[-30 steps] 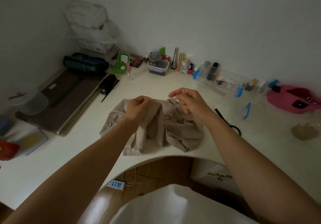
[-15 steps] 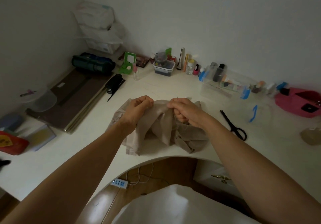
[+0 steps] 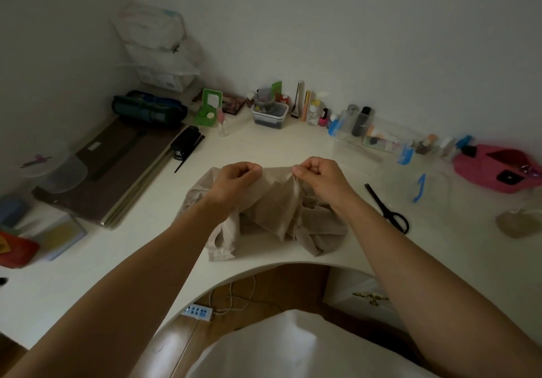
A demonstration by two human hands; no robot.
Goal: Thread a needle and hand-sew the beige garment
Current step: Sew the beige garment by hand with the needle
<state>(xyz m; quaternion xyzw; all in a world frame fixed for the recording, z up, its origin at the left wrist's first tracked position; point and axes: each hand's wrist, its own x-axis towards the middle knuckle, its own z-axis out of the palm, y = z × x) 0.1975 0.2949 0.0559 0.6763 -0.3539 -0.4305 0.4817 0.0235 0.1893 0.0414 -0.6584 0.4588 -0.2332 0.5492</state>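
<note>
White, curved surface (image 3: 88, 275) wraps round our seat, so the work sits at its inner edge, close to the body. At far left, a stack of dark boards (image 3: 117, 169) and a black stapler (image 3: 186, 143) lie pushed back, apart from the work. Our left hand (image 3: 239, 182) is clenched on a fold of the beige garment (image 3: 278, 210) and lifts its upper edge off the surface. We judge that this grip tensions the cloth between both hands. The garment's bulk lies crumpled below them. Our right hand (image 3: 321, 177) pinches the same raised edge. A thin sliver that we take for the needle (image 3: 319, 157) shows just above its knuckles; the thread is too fine to make out. Black scissors (image 3: 387, 210) lie with blades together near the right forearm, within reach for cutting. A pink pouch (image 3: 498, 172) lies at far right, well apart.
</note>
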